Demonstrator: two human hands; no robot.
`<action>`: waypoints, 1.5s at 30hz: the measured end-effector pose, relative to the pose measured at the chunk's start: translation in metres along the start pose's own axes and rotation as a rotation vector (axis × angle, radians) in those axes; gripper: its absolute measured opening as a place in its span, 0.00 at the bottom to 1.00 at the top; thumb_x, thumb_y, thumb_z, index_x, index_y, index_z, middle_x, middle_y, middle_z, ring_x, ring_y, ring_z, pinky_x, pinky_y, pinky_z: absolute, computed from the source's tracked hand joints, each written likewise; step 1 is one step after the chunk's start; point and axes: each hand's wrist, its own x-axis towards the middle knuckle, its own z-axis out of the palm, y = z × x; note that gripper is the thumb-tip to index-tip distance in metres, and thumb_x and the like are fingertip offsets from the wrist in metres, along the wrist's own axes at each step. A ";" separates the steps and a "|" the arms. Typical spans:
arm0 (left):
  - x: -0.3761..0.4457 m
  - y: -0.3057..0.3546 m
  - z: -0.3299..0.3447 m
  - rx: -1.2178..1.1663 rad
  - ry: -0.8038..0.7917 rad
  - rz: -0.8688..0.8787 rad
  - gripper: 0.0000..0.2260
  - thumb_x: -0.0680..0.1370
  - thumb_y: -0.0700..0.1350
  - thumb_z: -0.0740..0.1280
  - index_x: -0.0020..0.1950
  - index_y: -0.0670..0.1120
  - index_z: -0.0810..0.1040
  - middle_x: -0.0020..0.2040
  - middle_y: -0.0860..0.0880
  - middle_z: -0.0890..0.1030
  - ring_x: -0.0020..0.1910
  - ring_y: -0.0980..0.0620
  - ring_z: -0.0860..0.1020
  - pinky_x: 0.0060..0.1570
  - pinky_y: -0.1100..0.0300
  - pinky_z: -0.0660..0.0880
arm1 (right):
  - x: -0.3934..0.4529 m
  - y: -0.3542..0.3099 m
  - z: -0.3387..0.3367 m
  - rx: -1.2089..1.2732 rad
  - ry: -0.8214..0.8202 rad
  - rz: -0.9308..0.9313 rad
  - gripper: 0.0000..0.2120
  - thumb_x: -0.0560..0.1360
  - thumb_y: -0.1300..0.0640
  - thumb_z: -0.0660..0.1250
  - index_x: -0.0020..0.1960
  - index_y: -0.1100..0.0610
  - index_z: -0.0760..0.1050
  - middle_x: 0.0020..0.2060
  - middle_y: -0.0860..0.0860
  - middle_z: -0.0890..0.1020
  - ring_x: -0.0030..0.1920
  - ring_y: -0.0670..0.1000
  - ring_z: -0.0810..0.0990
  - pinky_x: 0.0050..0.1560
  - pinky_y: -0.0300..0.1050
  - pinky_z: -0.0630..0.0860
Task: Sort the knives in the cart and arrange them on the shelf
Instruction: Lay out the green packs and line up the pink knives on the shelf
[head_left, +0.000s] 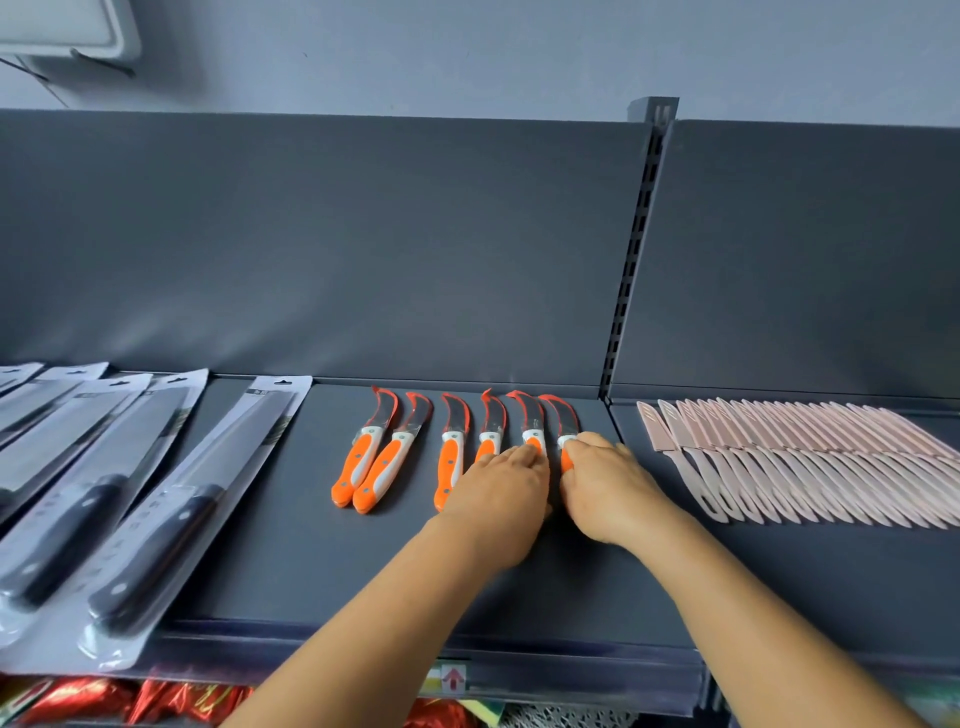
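On the shelf (291, 519), six orange-handled curved knives (452, 457) lie handles toward the person; right hand (608, 488) grips the rightmost handle, left hand (498, 499) rests flat on its neighbours.

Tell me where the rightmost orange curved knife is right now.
In the head view, the rightmost orange curved knife lies right of center on the shelf, under the right hand, left of the pink knives.

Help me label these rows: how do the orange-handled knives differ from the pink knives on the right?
The orange-handled knives have curved bare blades edged in orange; the pink knives are straight and pink all over. The orange ones lie spaced apart, six in all; the pink ones overlap in a dense, longer row. Both lie flat on the shelf.
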 end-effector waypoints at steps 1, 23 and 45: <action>-0.003 -0.002 -0.002 -0.025 0.014 -0.001 0.21 0.81 0.47 0.58 0.73 0.42 0.61 0.70 0.46 0.66 0.68 0.46 0.67 0.66 0.57 0.60 | -0.001 -0.002 0.000 0.003 0.015 -0.011 0.21 0.81 0.57 0.52 0.73 0.56 0.61 0.73 0.49 0.61 0.72 0.54 0.60 0.69 0.45 0.61; -0.067 -0.129 -0.009 -0.234 -0.164 -0.034 0.29 0.80 0.42 0.56 0.79 0.48 0.48 0.78 0.55 0.43 0.77 0.53 0.40 0.75 0.52 0.50 | -0.005 -0.081 0.026 -0.128 -0.155 -0.316 0.30 0.81 0.41 0.48 0.78 0.49 0.45 0.78 0.44 0.43 0.77 0.50 0.41 0.76 0.50 0.45; -0.055 -0.131 0.004 -0.297 0.069 0.042 0.30 0.79 0.52 0.63 0.77 0.44 0.57 0.76 0.50 0.56 0.75 0.51 0.57 0.71 0.59 0.59 | -0.009 -0.082 0.033 -0.158 -0.104 -0.235 0.30 0.81 0.42 0.49 0.78 0.47 0.42 0.77 0.42 0.41 0.77 0.47 0.39 0.76 0.51 0.43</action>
